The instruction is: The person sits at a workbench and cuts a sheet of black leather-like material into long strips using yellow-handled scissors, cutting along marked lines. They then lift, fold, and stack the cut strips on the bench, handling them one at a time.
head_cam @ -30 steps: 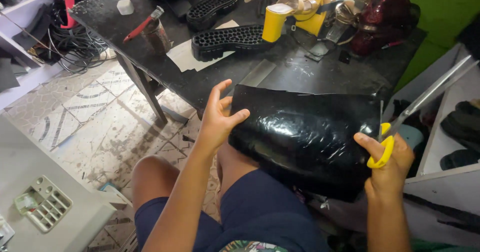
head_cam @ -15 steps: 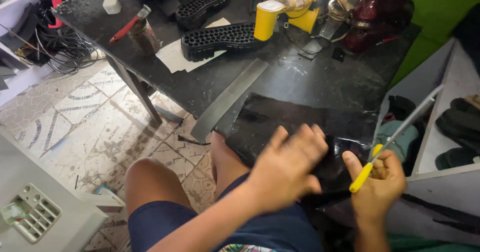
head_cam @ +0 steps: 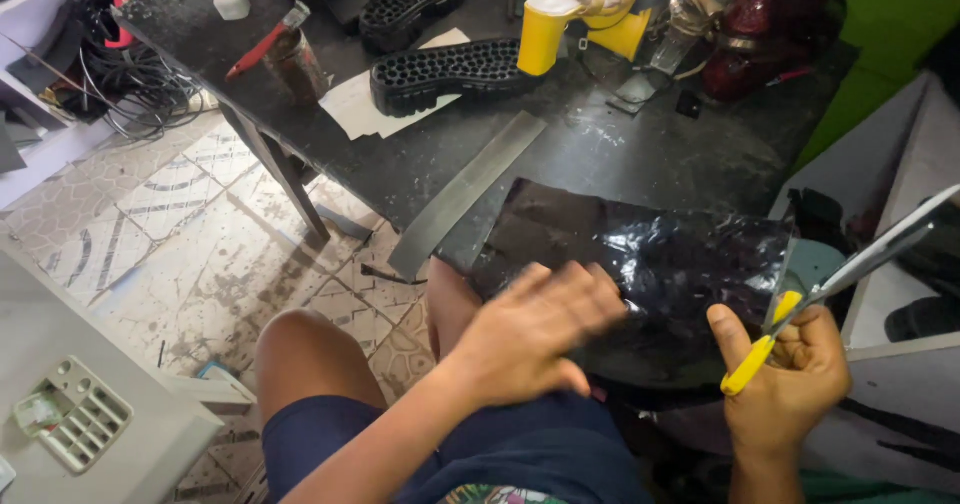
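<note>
A glossy black sheet of material (head_cam: 650,254) lies over my lap and the near edge of the dark worktable (head_cam: 640,154). My left hand (head_cam: 530,334) hovers flat over the sheet's near left part, fingers spread, holding nothing. My right hand (head_cam: 790,384) is closed around the yellow handles of a pair of scissors (head_cam: 850,264), whose long metal blades point up and to the right, off the sheet's right edge.
On the table lie a long grey strip (head_cam: 465,189), two black shoe soles (head_cam: 450,64), a yellow heeled shoe (head_cam: 580,9), dark red shoes (head_cam: 760,34), white paper and a red-handled tool (head_cam: 262,46). Cables sit at far left; a grey unit (head_cam: 80,404) at lower left.
My left hand left the sheet's left edge and swung right across the sheet toward the scissors hand. The sheet now lies flatter. The scissors stay in my right hand.
</note>
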